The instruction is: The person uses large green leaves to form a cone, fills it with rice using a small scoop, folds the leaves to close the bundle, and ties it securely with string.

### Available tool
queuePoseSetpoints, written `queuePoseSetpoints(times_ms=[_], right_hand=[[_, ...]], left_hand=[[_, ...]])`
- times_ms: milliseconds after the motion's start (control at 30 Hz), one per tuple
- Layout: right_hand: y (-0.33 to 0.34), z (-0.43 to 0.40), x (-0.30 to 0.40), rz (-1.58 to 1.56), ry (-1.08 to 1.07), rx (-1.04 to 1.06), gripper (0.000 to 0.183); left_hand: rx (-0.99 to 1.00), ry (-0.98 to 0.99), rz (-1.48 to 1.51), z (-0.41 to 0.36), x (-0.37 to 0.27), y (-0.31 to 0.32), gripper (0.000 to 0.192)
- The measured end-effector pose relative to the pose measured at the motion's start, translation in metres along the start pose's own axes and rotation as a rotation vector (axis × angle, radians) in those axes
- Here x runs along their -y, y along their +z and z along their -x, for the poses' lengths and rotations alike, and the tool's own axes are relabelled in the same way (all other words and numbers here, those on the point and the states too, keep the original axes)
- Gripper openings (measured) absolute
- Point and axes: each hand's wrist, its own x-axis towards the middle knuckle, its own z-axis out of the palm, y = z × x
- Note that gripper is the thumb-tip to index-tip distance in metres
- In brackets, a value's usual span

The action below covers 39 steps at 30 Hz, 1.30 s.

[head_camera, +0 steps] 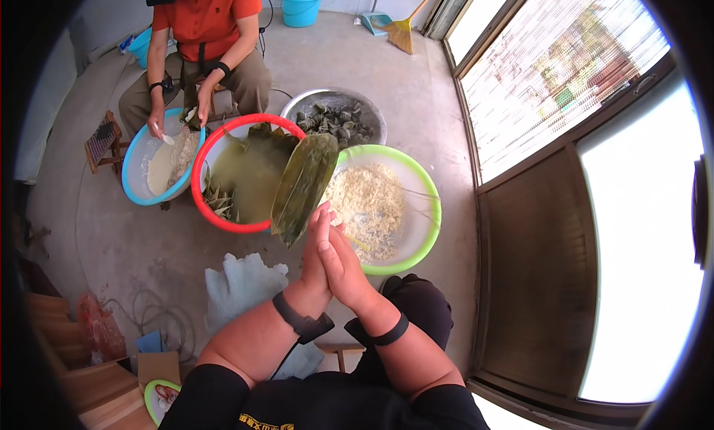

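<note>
My left hand (315,251) and my right hand (345,262) are pressed palm to palm above the near rim of a green-rimmed basin (427,243). Whatever may lie between the palms is hidden. Loose white grain, apparently rice (371,204), fills the left part of that basin, and a thin yellow strip (358,242) lies beside my right fingers. Just beyond my left fingertips, long green leaves (305,184) lie across the edge of a red-rimmed basin (226,224). Cloudy water (245,176) and more leaves fill the red-rimmed basin.
Opposite me a seated person (206,28) holds a folded leaf (191,117) over a blue-rimmed basin (129,173). Dark leaf-wrapped bundles (337,123) fill a metal bowl (379,115). A pale-blue cloth-like piece (245,287) is at left; a framed glass door (532,285) stands right.
</note>
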Motion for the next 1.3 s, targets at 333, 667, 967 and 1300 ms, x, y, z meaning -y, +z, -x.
queuePoseSetpoints(times_ms=[333,667,967,1300], right_hand=[[-0.001,0.003,-0.006,-0.015,0.093,0.084,0.047],[0.002,0.003,-0.008,-0.020,0.033,0.000,0.044],[0.002,0.003,-0.009,-0.003,0.039,0.017,0.044],[-0.001,0.004,-0.009,0.005,0.032,0.013,0.045]], left_hand=[[0.005,-0.046,0.051,-0.001,-0.005,0.001,0.051],[0.040,-0.020,0.050,-0.003,0.000,0.001,0.050],[0.056,0.029,-0.012,-0.003,0.005,-0.004,0.052],[0.020,-0.052,-0.021,0.001,-0.008,0.005,0.054]])
